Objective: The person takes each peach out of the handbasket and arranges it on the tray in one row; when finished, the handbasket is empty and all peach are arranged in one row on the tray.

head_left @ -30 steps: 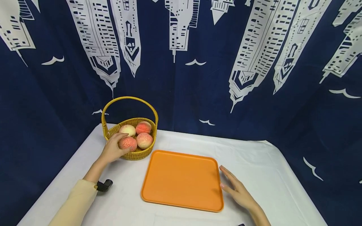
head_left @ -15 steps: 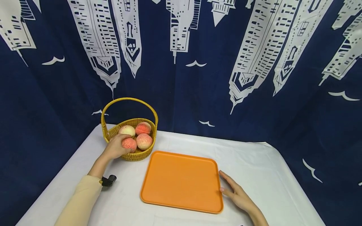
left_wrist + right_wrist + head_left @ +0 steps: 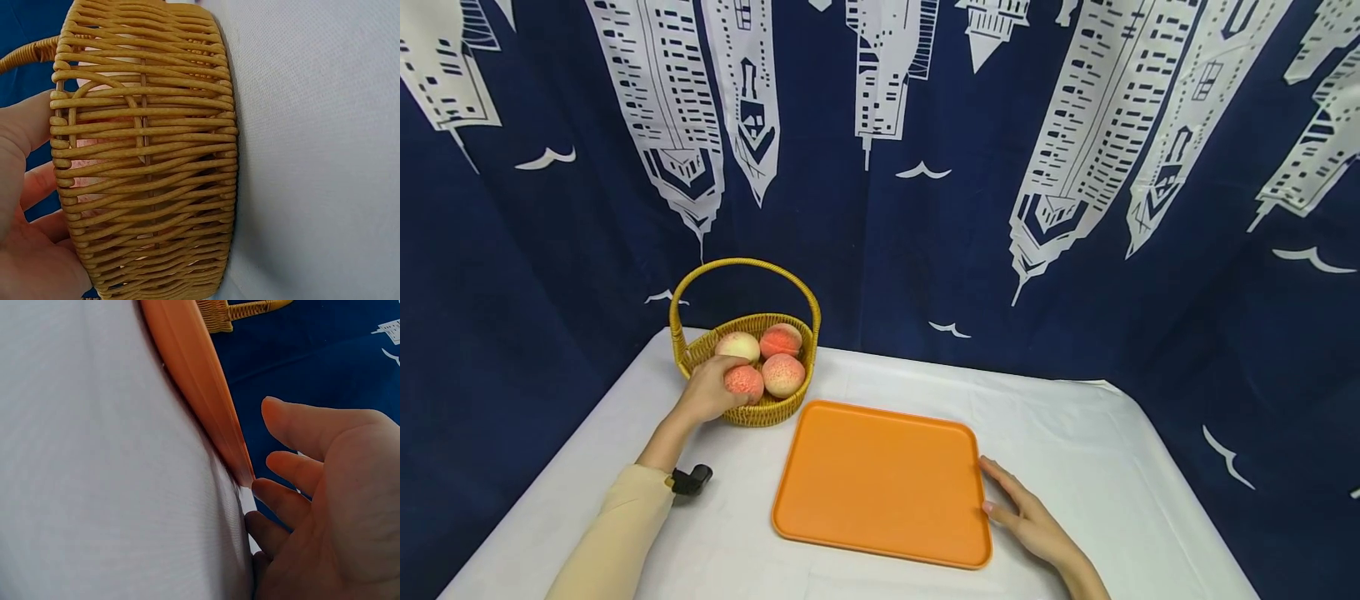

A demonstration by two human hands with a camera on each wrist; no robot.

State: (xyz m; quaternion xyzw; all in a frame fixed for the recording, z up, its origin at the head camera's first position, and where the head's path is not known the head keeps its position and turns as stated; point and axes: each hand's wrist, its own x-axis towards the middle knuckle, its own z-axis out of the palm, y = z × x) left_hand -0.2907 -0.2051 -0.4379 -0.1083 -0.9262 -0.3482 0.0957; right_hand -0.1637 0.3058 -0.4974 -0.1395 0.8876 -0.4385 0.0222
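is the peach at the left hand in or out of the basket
In: the head view shows the peach within the basket, beside three other peaches.

The left fingers [image 3: 730, 362] partly hide the nearest peach [image 3: 746, 382].

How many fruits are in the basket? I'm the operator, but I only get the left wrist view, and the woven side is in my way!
Observer: The head view shows four peaches in the basket.

Operator: Ooh! Which one is my left grip at?

Observer: Your left grip has its fingers and thumb curved round the front-left peach.

Operator: And where's the other grip? I can't see it at all!

Observer: The right grip is at the right edge of an orange tray, though I can't tell for sure whether it touches.
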